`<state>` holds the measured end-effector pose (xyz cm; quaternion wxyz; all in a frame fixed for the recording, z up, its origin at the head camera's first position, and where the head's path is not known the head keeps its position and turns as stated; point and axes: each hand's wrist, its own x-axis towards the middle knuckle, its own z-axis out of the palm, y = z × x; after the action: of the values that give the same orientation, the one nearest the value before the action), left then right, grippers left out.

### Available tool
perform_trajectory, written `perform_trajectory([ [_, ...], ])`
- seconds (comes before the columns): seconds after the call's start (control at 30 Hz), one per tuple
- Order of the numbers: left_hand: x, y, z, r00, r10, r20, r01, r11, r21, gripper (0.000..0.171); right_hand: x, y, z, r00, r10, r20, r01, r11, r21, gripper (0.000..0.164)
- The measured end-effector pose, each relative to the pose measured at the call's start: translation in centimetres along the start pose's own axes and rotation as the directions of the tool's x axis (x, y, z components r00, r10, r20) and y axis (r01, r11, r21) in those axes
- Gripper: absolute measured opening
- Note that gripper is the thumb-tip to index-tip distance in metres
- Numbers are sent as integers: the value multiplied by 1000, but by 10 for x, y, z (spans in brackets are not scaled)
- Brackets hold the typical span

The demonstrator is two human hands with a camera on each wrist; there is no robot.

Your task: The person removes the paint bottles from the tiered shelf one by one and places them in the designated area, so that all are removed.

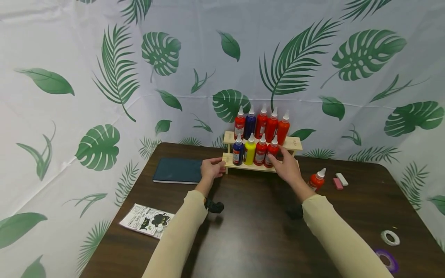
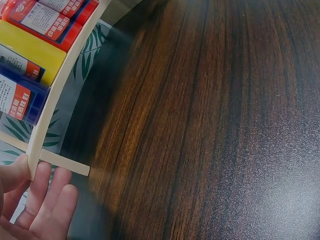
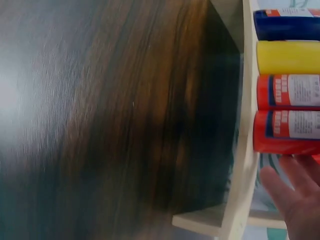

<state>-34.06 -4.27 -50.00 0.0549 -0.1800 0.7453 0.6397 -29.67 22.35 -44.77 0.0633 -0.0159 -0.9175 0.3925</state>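
A two-tier wooden rack (image 1: 255, 167) stands at the back of the table, holding squeeze bottles with white pointed caps. My left hand (image 1: 211, 169) pinches the left end of its lower shelf, thumb above and fingers below. On that shelf are a dark blue bottle (image 1: 238, 151), a yellow bottle (image 1: 249, 151), a red bottle (image 1: 260, 152) and, rightmost, another red bottle (image 3: 290, 132). My right hand (image 1: 287, 166) holds this rightmost one, thumb across its front and fingers at its right side. Along the upper shelf stand several red bottles (image 1: 262, 125) and one dark blue bottle (image 1: 250, 125).
Another red bottle (image 1: 316, 180) stands right of the rack, partly behind my right forearm. Farther right are erasers (image 1: 342, 179) and tape rolls (image 1: 390, 238). Left lie a dark notebook (image 1: 177, 170) and a cat-printed packet (image 1: 147, 220). A leaf-print cloth (image 1: 194, 69) hangs behind the table.
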Motion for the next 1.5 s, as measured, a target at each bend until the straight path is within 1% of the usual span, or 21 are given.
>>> perform_trajectory([
  [0.2,5,-1,2,1000,-10,-14,10,1000,23,25,-1,-4,5,997,12,-77,-13,1000,-9,66],
  [0.3,4,-1,2,1000,-17,-11,18,1000,18,24,-5,-3,5,996,21,-86,-21,1000,-6,65],
  [0.4,2,-2,2,1000,-4,-7,4,1000,10,24,-12,1,4,995,17,-95,-16,1000,16,63],
  [0.47,0,-2,1,1000,7,-9,-7,1000,9,24,-19,2,2,994,22,-103,-18,999,42,62],
  [0.6,0,-1,1,1000,7,-8,-7,1000,10,24,-46,7,-5,992,8,-123,5,994,110,61],
  [0.7,1,0,1,1000,-9,-6,9,1000,12,24,-73,16,-10,989,-14,-145,32,992,123,59],
  [0.8,1,0,1,1000,-17,-6,17,1000,14,24,-100,29,-18,984,-37,-174,52,995,84,57],
  [0.87,1,0,1,1000,-10,-7,10,1000,14,25,-117,39,-25,981,-40,-188,50,998,48,56],
  [0.97,-2,0,1,1000,12,-15,-12,1000,17,25,-138,55,-37,978,-27,-205,27,1000,-2,56],
  [1.1,-4,-1,2,999,25,-28,-25,999,23,24,-158,77,-50,970,7,-243,-21,998,-55,56],
  [1.2,-5,-1,2,999,24,-27,-23,999,25,24,-164,90,-58,958,54,-283,-74,995,-62,54],
  [1.3,-4,-1,1,999,25,-19,-25,999,22,24,-165,100,-63,948,99,-303,-119,992,-47,56],
  [1.5,-3,0,1,1000,27,-16,-27,1000,12,22,-159,111,-66,949,162,-271,-173,985,-14,63],
])
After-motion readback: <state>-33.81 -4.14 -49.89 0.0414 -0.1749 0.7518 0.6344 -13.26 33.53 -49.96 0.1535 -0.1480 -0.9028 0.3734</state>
